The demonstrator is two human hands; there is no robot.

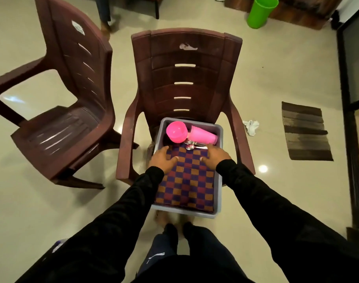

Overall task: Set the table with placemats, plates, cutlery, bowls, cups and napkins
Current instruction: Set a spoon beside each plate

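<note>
A grey plastic tub (219,188) stands on the seat of a brown plastic chair (186,64). In the tub lies a checkered purple, red and orange placemat (187,180). Behind it are a pink bowl (176,131), a pink cup (203,135) lying on its side, and metal cutlery (194,146). My left hand (164,159) lies on the placemat's far left corner, thumb on top. At the far right corner my right hand (216,155) lies the same way. The fingertips of both hands reach over the mat's far edge and are hidden.
A second brown chair (62,111) stands to the left. A green bucket (260,12) is at the back, a striped doormat (306,131) and a crumpled white cloth (251,126) lie on the tiled floor to the right. A dark door frame (346,99) runs along the right.
</note>
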